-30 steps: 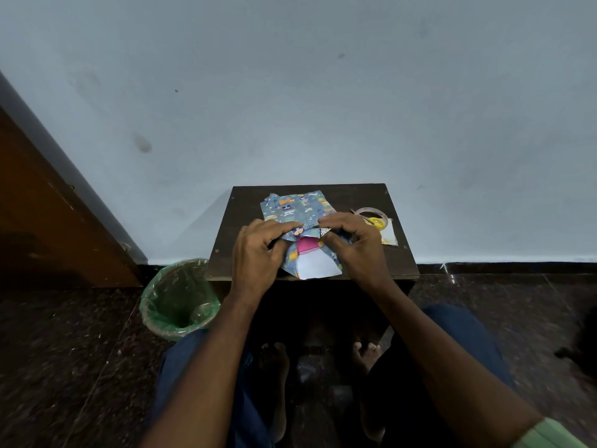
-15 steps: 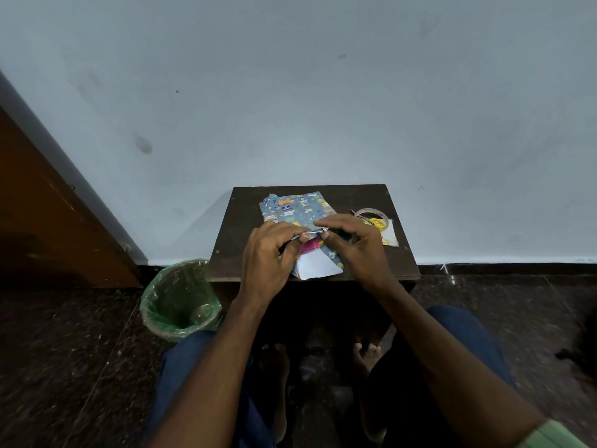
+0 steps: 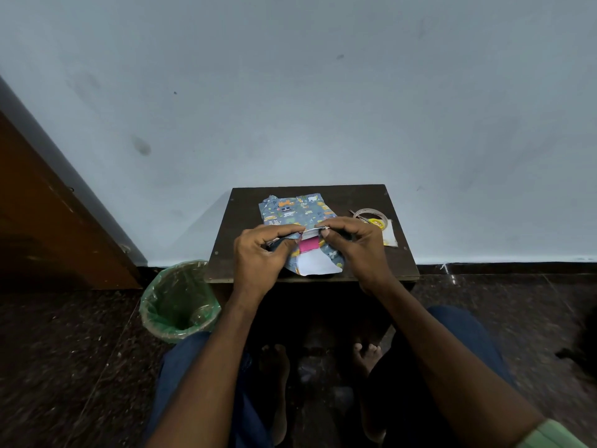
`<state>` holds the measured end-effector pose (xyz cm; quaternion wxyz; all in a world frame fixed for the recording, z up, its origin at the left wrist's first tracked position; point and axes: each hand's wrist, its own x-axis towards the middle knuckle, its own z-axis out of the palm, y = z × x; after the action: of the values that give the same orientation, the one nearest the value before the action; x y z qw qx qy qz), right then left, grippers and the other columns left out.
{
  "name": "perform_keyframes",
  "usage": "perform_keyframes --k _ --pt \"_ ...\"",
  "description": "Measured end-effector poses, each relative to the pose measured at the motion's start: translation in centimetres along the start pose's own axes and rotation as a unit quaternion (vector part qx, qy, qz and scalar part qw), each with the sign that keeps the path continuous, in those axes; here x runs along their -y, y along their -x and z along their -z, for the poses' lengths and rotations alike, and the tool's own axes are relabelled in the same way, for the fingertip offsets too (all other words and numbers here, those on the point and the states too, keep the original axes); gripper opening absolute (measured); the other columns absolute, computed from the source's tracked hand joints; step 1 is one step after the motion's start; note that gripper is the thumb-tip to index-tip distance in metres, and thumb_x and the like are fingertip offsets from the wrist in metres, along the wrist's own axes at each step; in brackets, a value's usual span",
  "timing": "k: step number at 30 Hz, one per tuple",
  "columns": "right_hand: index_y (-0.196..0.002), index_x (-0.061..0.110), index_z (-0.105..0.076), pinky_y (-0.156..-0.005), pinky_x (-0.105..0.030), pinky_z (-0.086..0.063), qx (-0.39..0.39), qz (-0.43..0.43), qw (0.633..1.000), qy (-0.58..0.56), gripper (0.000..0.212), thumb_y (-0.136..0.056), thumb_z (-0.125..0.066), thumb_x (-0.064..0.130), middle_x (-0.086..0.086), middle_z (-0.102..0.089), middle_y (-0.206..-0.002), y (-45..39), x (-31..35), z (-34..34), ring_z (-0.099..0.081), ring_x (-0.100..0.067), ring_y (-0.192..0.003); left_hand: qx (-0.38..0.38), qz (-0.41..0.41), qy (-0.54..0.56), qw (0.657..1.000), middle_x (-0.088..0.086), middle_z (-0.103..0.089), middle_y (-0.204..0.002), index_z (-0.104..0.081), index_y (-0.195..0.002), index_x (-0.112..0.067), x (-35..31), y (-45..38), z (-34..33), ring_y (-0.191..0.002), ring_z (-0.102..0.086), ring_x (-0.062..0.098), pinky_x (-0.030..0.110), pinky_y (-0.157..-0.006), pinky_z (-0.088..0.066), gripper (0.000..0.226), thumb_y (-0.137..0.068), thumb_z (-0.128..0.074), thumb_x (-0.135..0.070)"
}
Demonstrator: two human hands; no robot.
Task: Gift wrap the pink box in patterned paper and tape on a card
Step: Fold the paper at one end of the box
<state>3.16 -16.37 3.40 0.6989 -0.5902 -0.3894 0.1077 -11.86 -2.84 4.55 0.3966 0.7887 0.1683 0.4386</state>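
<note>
The pink box [image 3: 308, 246] sat on the small dark table [image 3: 397, 253], toward its near edge and a little left of centre, with most of it covered by the patterned paper [image 3: 292, 210]; only a strip of its near end face showed between the two hands. The paper's printed side lay over the top of the box and ran on toward 12 o'clock, while a flap at 6 o'clock lay open on the table, its white underside up.

The left hand [image 3: 258, 257] pinched the paper at the box's near left corner, thumb and forefinger curled round a fold. The right hand [image 3: 357, 245] pinched the paper's edge at the top of the end face, fingertips closed on it just where the two hands nearly met.

The paper looked thin and light, soft enough to crease sharply yet easy to tear or wrinkle if pulled hard, so it was best taken at its folded edges close to the box's corners. The box seemed small, light and stiff, likely to slide on the smooth tabletop unless pressed down while folding.

A roll of tape [image 3: 371, 215] lay at 2 o'clock from the box, with a pale card [image 3: 389, 236] just beside it
</note>
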Motion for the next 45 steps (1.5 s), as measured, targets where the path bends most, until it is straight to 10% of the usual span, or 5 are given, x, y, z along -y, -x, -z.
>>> perform_keyframes --k 14,21,36,41,45 --pt "-0.095 0.013 -0.083 -0.079 -0.03 -0.059 0.008 -0.016 1.0 -0.001 0.031 -0.09 -0.066 -0.013 -0.004 -0.08 -0.097 0.1 0.4 0.3 -0.075 -0.022 -0.093 0.06 -0.035 0.017 0.997 -0.003 -0.082 -0.098 -0.085 -0.096 -0.008 -0.6 0.2 -0.1 -0.097 -0.077 0.008 0.023 -0.086 -0.059 0.039 -0.076 -0.062 0.016" --pt "-0.084 -0.001 -0.081 -0.079 -0.032 -0.057 0.02 0.013 1.0 -0.01 0.021 -0.084 -0.068 -0.017 -0.014 -0.077 -0.083 -0.1 0.3 0.2 -0.072 -0.024 -0.084 -0.001 -0.071 -0.035 0.997 -0.01 -0.081 -0.09 -0.086 -0.088 -0.012 -0.3 0.2 -0.8 -0.089 -0.073 -0.004 0.016 -0.085 -0.051 0.01 -0.081 -0.091 -0.006" --pt "-0.093 0.011 -0.083 -0.08 -0.032 -0.058 -0.006 -0.003 1.0 0.025 0.026 -0.081 -0.075 -0.011 -0.004 -0.08 -0.093 0.1 0.3 0.0 -0.075 -0.021 -0.09 -0.039 -0.093 -0.1 0.99 -0.016 -0.08 -0.091 -0.087 -0.093 -0.026 0.4 0.4 -1.2 -0.086 -0.071 0.007 0.042 -0.086 -0.048 0.023 -0.081 -0.088 -0.006" --pt "-0.09 0.008 -0.084 -0.078 -0.035 -0.057 -0.016 -0.009 1.0 0.011 0.027 -0.08 -0.072 -0.015 -0.008 -0.079 -0.091 -0.2 0.0 0.2 -0.074 -0.026 -0.088 -0.007 -0.095 -0.053 0.994 -0.013 -0.081 -0.093 -0.086 -0.092 -0.017 0.3 0.1 -0.9 -0.096 -0.071 -0.004 0.025 -0.089 -0.052 0.029 -0.076 -0.085 0.008" --pt "-0.091 0.004 -0.083 -0.08 -0.035 -0.058 -0.018 -0.002 1.0 0.009 0.025 -0.08 -0.073 -0.016 -0.01 -0.079 -0.092 -0.4 0.1 0.3 -0.074 -0.027 -0.09 0.037 0.002 0.027 0.999 -0.01 -0.081 -0.107 -0.086 -0.099 -0.019 1.1 -0.2 -0.8 -0.115 -0.071 0.011 0.049 -0.1 -0.056 0.028 -0.081 -0.078 0.001"
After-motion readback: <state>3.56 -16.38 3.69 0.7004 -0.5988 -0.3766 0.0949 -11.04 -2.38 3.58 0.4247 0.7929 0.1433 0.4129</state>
